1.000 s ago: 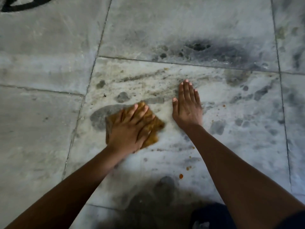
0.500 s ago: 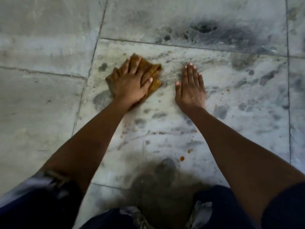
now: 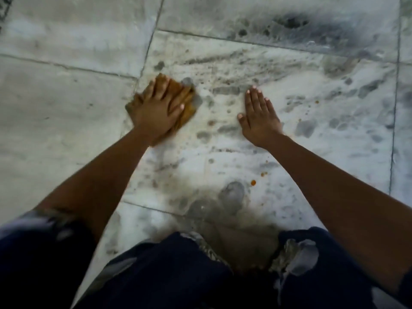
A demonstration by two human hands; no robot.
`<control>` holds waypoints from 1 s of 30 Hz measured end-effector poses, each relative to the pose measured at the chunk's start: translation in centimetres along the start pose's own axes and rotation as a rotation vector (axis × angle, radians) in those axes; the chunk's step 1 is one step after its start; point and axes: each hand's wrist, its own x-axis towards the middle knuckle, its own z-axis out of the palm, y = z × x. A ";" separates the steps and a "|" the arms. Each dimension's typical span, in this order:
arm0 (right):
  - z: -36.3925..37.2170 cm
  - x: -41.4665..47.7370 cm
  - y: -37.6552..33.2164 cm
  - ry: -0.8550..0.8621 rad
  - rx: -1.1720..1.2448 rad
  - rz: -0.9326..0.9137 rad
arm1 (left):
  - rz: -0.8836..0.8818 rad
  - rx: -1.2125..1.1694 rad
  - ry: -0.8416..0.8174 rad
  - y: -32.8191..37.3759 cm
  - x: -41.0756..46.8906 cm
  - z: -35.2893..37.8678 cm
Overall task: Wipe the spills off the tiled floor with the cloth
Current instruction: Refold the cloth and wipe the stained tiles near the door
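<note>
Dim, flat daylight, brightest on the pale floor (image 3: 66,121) at left and upper left, with a soft sheen across the far tiles and no hard glare. A diffuse shadow (image 3: 240,221) pools on the floor at bottom centre, just ahead of the dark clothing (image 3: 169,275). Overall soft and grainy; left arm (image 3: 107,181) and bottom-left corner smeared by motion blur; grout lines bow toward the edges.

dark blue clothing (image 3: 174,275) with pale patches, bottom edge; possibly torn, blurred.
</note>
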 end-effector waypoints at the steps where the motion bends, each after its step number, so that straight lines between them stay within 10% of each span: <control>1: 0.3 -0.7 -0.5 -0.012 -0.019 -0.043 | -0.068 -0.038 0.005 1.3 1.6 -0.3; 10: 2.2 -3.2 -2.2 0.034 -0.031 -0.137 | 0.284 0.020 0.096 2.5 -11.5 4.2; 17: 2.3 -3.0 -2.1 0.060 -0.026 -0.162 | -0.135 -0.043 0.107 0.0 -1.6 1.2; 25: 2.2 -3.2 -2.0 0.059 -0.005 -0.168 | 0.249 -0.037 0.079 2.6 -15.8 4.9; 30: 2.4 -3.3 -1.9 0.065 -0.027 -0.167 | 0.040 0.040 0.081 -2.6 -11.5 3.9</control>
